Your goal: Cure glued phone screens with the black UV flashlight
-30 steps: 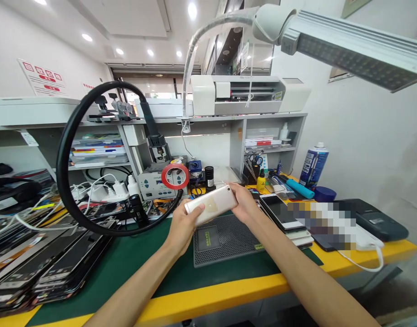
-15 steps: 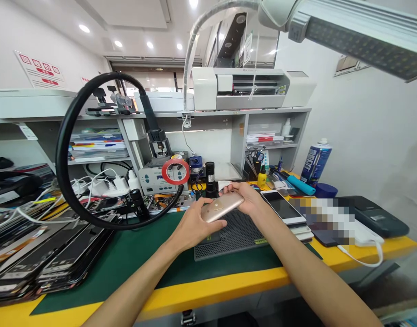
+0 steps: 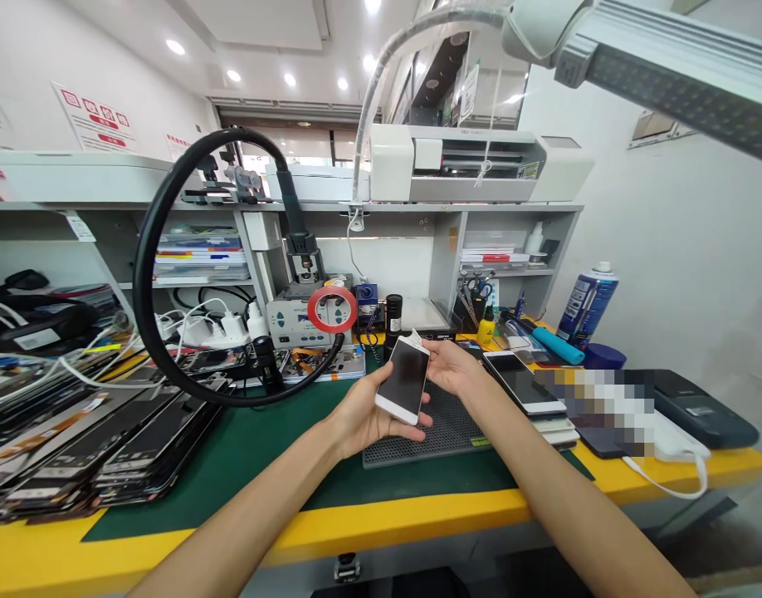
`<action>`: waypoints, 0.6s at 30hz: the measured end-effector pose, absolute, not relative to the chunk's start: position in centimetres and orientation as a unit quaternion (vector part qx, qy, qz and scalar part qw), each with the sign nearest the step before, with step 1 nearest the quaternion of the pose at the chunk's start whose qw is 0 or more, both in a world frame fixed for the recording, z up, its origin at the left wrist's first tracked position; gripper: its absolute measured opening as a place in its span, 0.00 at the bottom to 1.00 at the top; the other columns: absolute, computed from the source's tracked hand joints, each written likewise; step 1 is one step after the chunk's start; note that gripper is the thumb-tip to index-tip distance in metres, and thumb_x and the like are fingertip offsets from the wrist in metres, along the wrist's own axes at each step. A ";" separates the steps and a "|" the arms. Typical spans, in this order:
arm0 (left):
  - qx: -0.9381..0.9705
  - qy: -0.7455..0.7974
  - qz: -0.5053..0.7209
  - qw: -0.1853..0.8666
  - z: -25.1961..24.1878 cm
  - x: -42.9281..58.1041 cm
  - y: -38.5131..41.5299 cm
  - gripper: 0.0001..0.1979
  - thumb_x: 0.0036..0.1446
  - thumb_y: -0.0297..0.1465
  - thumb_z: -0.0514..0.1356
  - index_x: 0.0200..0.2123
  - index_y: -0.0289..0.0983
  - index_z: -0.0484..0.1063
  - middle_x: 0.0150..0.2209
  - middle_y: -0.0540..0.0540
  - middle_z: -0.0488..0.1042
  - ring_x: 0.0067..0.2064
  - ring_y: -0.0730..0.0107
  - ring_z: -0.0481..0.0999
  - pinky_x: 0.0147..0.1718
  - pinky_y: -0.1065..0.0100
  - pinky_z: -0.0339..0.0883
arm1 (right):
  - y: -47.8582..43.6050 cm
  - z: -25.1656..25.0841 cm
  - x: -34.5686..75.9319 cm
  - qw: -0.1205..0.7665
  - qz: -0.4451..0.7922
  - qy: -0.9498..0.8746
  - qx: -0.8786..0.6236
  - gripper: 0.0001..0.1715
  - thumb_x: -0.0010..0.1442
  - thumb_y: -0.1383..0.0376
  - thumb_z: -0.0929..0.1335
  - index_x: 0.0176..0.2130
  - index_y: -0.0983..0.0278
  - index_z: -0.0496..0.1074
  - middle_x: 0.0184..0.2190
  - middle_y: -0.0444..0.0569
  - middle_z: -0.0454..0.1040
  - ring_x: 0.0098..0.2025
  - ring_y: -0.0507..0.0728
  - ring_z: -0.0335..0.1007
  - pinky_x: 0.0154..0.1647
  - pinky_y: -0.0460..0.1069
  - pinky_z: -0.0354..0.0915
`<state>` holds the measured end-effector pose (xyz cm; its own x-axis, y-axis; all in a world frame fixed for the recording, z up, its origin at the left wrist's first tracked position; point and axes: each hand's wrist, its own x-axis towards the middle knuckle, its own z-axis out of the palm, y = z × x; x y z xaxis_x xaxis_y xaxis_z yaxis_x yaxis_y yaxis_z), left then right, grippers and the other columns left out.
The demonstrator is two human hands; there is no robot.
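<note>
- phone (image 3: pixel 403 384): white front, dark screen facing up, tilted, lying across left fingers (image 3: pixel 409 433)
- top right corner beside right fingers (image 3: pixel 436 349)
- small white piece (image 3: pixel 414 337): at phone's top edge, near right fingers

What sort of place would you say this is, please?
Probably a phone repair shop: the left hand holds a phone, what look like phone screens lie stacked nearby, and a lamp is overhead.
</note>
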<state>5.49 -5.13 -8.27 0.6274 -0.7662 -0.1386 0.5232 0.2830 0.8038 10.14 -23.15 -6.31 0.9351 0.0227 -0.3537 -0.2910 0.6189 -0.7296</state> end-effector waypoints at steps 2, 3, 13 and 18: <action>0.406 -0.125 -0.424 0.800 -8.4 5.6 -5.2 0.29 0.68 0.44 0.47 0.56 0.25 0.68 0.53 0.29 0.72 0.45 0.50 0.80 0.37 0.57 0.78 | -23.0 -6.5 10.2 0.880 0.086 0.156 -0.439 0.20 0.68 0.57 0.67 0.53 0.68 0.68 0.48 0.52 0.70 0.46 0.54 0.71 0.46 0.52 0.73; 0.395 -0.121 -0.430 0.803 -8.5 5.6 -5.2 0.28 0.68 0.43 0.47 0.57 0.25 0.67 0.54 0.28 0.72 0.45 0.49 0.80 0.36 0.57 0.78 | -23.0 -6.6 10.3 0.878 0.084 0.156 -0.445 0.20 0.68 0.57 0.67 0.53 0.68 0.68 0.48 0.52 0.70 0.46 0.54 0.71 0.47 0.52 0.72; 0.342 -0.093 -0.413 0.839 -7.8 5.5 -4.9 0.30 0.65 0.47 0.51 0.55 0.27 0.69 0.52 0.30 0.73 0.52 0.37 0.76 0.52 0.41 0.69 | -23.3 -7.1 10.1 0.862 0.027 0.151 -0.483 0.20 0.68 0.57 0.67 0.54 0.68 0.68 0.50 0.53 0.70 0.48 0.55 0.71 0.49 0.54 0.72; 0.352 -0.090 -0.388 0.847 -7.7 5.5 -4.6 0.33 0.64 0.52 0.50 0.55 0.29 0.68 0.53 0.28 0.72 0.51 0.36 0.77 0.51 0.39 0.69 | -22.8 -7.4 10.0 0.845 0.003 0.131 -0.518 0.19 0.68 0.58 0.67 0.52 0.69 0.69 0.47 0.52 0.71 0.46 0.54 0.71 0.47 0.52 0.73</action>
<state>5.48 -4.61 -7.70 0.6821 -0.7212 -0.1205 0.5940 0.4504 0.6665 9.96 -22.78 -7.38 0.9659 -0.1301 -0.2241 -0.1405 0.4637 -0.8748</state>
